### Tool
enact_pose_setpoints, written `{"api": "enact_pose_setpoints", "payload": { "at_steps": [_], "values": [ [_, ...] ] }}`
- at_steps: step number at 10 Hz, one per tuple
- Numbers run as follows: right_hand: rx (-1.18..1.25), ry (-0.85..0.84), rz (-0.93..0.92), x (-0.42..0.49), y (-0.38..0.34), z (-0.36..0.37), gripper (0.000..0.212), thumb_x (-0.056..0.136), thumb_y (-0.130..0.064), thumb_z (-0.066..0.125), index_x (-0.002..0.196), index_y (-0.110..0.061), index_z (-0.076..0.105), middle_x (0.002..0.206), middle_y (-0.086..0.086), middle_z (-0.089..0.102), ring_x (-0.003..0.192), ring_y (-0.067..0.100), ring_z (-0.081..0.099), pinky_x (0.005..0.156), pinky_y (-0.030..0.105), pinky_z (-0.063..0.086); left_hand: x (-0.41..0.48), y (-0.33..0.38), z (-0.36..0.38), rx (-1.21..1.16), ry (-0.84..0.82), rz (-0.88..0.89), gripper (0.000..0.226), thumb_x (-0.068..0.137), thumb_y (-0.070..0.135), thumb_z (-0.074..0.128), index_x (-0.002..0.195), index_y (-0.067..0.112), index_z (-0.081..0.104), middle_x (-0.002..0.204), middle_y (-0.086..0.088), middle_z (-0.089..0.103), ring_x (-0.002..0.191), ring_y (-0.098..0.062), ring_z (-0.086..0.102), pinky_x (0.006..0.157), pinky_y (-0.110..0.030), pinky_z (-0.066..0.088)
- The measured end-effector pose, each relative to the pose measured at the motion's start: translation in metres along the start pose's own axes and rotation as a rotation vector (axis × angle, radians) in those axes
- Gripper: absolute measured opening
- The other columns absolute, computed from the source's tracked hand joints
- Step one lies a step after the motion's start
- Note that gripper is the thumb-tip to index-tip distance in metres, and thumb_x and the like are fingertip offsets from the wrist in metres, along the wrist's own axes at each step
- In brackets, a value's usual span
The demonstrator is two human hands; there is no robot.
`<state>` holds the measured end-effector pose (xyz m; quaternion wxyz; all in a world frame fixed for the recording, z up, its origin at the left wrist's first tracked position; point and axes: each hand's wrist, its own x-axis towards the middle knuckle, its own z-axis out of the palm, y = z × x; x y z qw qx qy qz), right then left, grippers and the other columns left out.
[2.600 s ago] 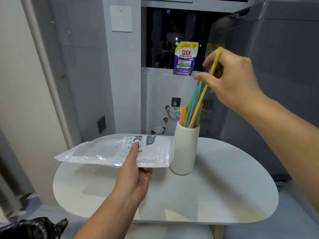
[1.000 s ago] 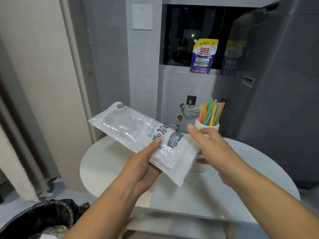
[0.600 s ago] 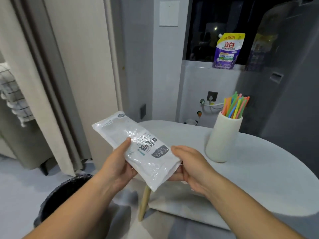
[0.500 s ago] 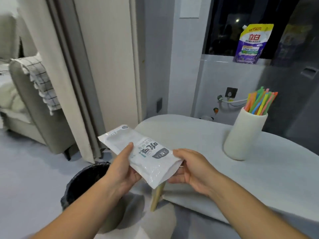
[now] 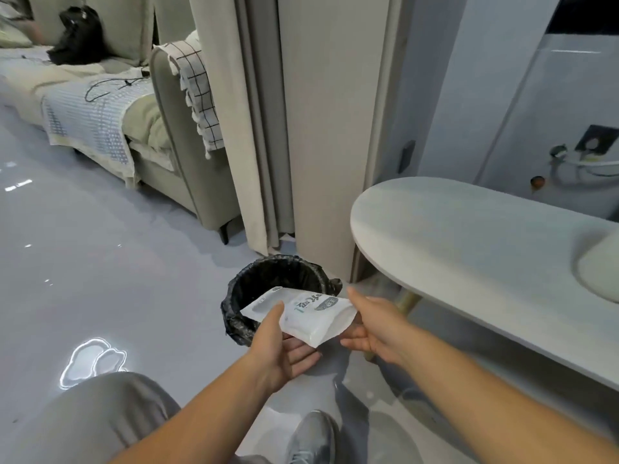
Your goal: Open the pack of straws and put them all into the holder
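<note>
The flat, see-through straw pack (image 5: 310, 311) with dark print hangs above the mouth of the black-lined bin (image 5: 268, 267). My left hand (image 5: 283, 351) grips its near edge, thumb on top and fingers underneath. At the pack's right end is my right hand (image 5: 373, 324), with the thumb at the corner and the fingers below. Only the blurred white base of the holder (image 5: 603, 272) shows, at the right edge on the table; the straws are out of view.
The oval white table (image 5: 469, 236) juts in from the right, one wooden leg behind my right hand. A curtain (image 5: 254, 128) and wall panel stand behind the bin. A sofa (image 5: 160, 128) is at left. My knee and shoe are below.
My view has swung down and left from the table to the floor. Both hands have carried the pack off the table's side to above the bin. The holder has slid to the right edge.
</note>
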<state>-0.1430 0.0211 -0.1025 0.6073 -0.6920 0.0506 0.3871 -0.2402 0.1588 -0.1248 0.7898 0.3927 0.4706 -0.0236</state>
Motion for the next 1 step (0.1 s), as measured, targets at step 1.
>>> {"api": "enact_pose_setpoints", "payload": {
  "at_steps": [1],
  "values": [
    [-0.025, 0.024, 0.024, 0.0126, 0.0055, 0.0026, 0.049, 0.097, -0.054, 0.049, 0.104, -0.008, 0.066, 0.083, 0.012, 0.077, 0.077, 0.027, 0.074, 0.069, 0.038, 0.06, 0.0039, -0.0036, 0.0036, 0.019, -0.035, -0.05, 0.067, 0.098, 0.061, 0.048, 0.114, -0.003, 0.059, 0.107, -0.025, 0.071, 0.103, -0.036, 0.069, 0.082, -0.048, 0.059]
  ]
}}
